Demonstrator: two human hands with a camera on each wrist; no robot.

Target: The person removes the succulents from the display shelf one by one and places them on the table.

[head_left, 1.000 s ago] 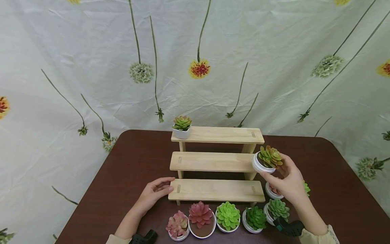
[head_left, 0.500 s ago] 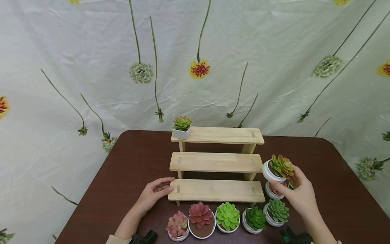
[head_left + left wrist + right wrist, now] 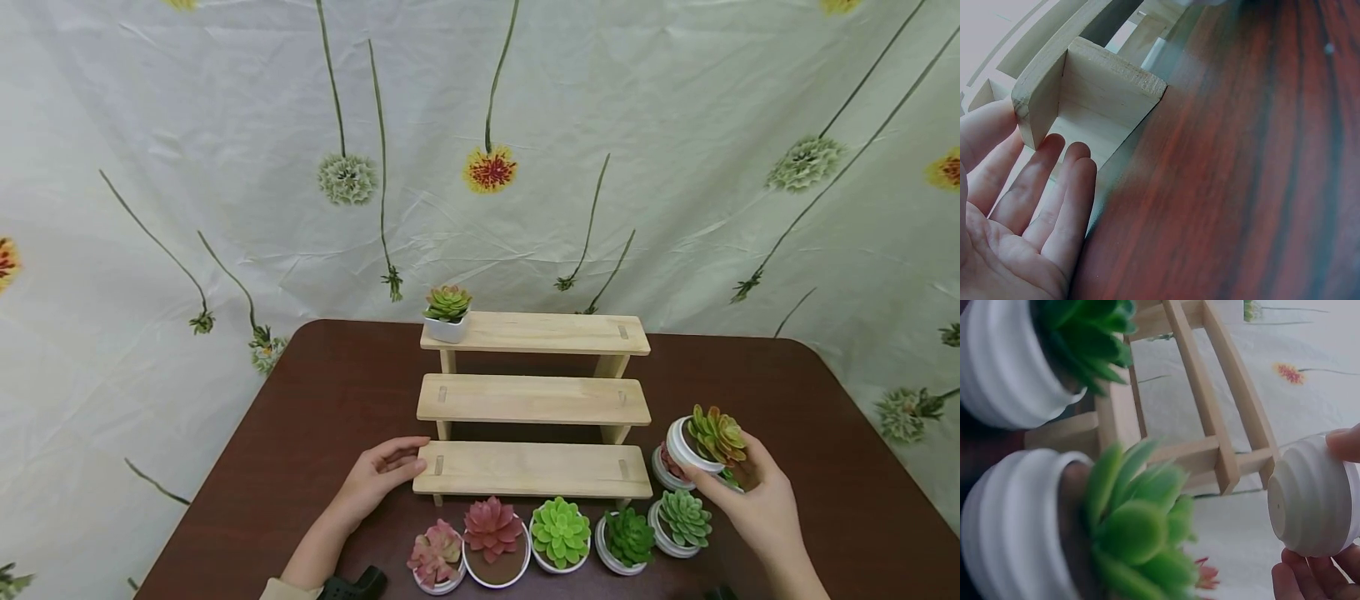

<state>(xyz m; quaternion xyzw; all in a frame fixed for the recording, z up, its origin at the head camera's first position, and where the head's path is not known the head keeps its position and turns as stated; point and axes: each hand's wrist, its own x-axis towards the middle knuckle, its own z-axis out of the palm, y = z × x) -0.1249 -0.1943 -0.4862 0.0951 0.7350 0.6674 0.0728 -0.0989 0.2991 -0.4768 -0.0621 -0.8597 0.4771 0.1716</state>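
Observation:
My right hand (image 3: pixel 761 496) holds a white ribbed pot (image 3: pixel 1310 497) between thumb and fingers. In it grows a green succulent with orange-tinged leaves (image 3: pixel 716 435). The pot is raised and tilted right of the wooden three-step stand, overlapping a pink succulent (image 3: pixel 670 467) and a bright green one, both partly hidden. With its thumb and index finger, my left hand (image 3: pixel 381 477) touches the left end of the lowest step (image 3: pixel 532 468). Its other fingers (image 3: pixel 1075 212) extend loosely below the board in the left wrist view.
A square-potted succulent (image 3: pixel 447 312) stands at the top step's left end. Along the front sit a pink succulent (image 3: pixel 435 554), a dark red one (image 3: pixel 492 529), a bright green one (image 3: pixel 561 533), a dark green one (image 3: pixel 628 537) and a grey-green one (image 3: pixel 684 518). Floral cloth (image 3: pixel 225 125) hangs behind the table.
My right hand has carried the potted succulent rightward and toward me, away from the middle step's right end. My left hand stays at the lowest step.

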